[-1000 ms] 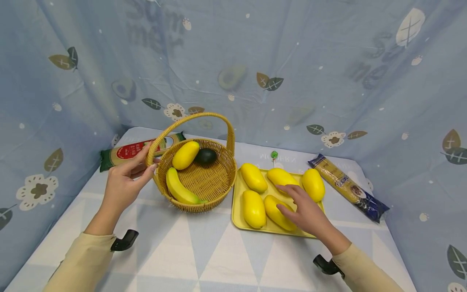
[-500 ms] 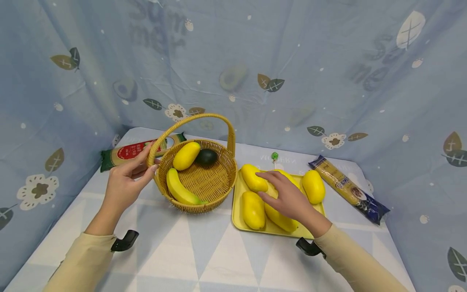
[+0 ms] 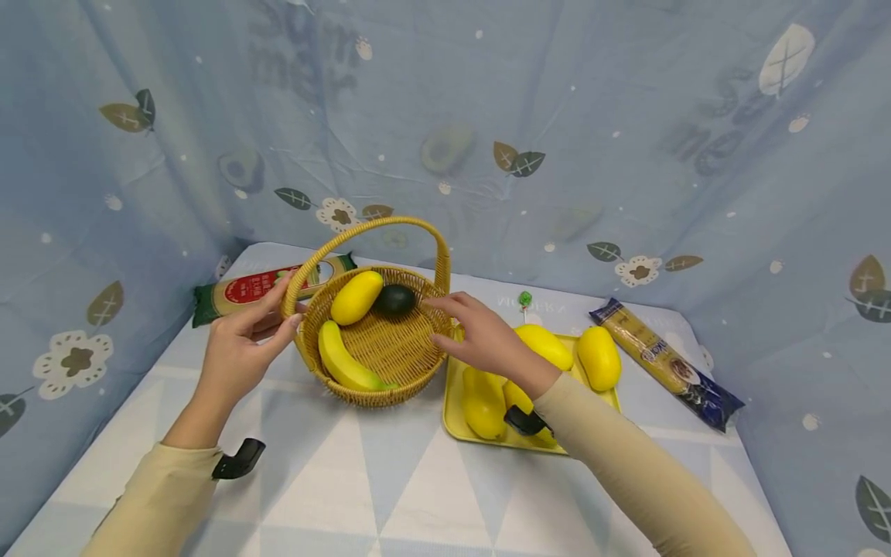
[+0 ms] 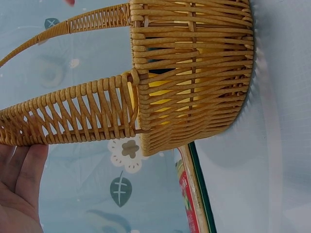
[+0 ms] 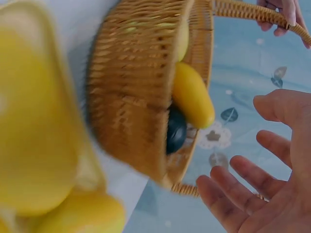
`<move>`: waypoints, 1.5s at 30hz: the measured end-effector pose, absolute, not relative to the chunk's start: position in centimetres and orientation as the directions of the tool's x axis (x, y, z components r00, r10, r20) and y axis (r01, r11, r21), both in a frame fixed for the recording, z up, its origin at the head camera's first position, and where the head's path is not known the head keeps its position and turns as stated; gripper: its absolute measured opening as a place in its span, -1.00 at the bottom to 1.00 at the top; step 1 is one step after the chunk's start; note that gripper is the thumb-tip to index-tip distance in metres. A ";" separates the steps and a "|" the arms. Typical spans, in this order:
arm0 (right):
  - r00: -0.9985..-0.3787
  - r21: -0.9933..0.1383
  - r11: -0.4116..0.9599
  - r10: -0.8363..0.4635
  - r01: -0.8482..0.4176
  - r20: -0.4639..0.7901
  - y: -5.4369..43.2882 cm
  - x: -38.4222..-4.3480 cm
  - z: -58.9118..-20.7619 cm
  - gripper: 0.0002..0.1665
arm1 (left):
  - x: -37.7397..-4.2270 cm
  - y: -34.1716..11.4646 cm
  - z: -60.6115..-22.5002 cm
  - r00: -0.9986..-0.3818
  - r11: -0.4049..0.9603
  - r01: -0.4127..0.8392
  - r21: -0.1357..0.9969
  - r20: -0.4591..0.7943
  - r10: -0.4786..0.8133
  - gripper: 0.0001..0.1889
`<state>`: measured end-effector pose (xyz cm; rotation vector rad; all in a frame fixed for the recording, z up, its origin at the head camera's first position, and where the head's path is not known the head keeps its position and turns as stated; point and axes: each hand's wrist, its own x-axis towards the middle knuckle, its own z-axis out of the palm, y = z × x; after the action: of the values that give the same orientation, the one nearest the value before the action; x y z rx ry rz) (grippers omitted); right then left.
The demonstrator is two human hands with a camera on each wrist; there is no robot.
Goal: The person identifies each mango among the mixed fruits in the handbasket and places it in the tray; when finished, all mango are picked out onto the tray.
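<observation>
My left hand [image 3: 240, 344] grips the left foot of the handle [image 3: 390, 220] of a wicker basket [image 3: 407, 340]. In the basket lie a yellow mango [image 3: 357, 298], a banana [image 3: 344, 362] and a dark avocado [image 3: 395, 299]. At the basket's right rim, my right hand [image 3: 483, 336] reaches in with spread fingers and holds nothing. The right wrist view also shows that hand [image 5: 272, 179] open beside the handle. Under the right forearm is a yellow tray [image 3: 455, 429] of several mangoes [image 3: 599, 357], some partly hidden by the arm.
A red and green pasta packet [image 3: 240, 290] lies behind the basket at the left. Another pasta packet [image 3: 668, 363], gold and blue, lies right of the tray. Behind the tray is a small green lollipop [image 3: 525, 298]. A blue patterned curtain [image 3: 445, 93] surrounds the table.
My right hand has moved left from over the mango tray to the basket's right rim, with nothing in it. The left hand stays on the handle; the basket has not moved.
</observation>
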<state>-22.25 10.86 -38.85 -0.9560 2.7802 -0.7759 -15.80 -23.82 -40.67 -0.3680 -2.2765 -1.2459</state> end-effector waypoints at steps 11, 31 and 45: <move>-0.781 -0.391 0.722 -0.624 -0.571 -0.011 4.5 -26.2 -38.6 -0.32 | -15.8 -23.9 -40.7 -0.831 0.545 0.461 0.700 0.556 -0.010 -0.28; -0.714 -0.373 0.692 -0.693 -0.618 -0.102 -2.1 -31.1 -40.2 -0.35 | -15.9 -23.9 -40.7 -0.842 0.538 0.452 0.712 0.539 -0.006 -0.28; -0.746 -0.171 0.745 -0.662 -0.644 -0.076 -4.7 -30.8 -41.8 -0.47 | -15.9 -24.0 -40.7 -0.830 0.534 0.476 0.699 0.558 0.009 -0.28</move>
<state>-30.76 -4.67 -41.80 -1.0572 2.8105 -0.2014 -15.88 -24.04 -40.74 -0.3934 -2.2790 -1.2517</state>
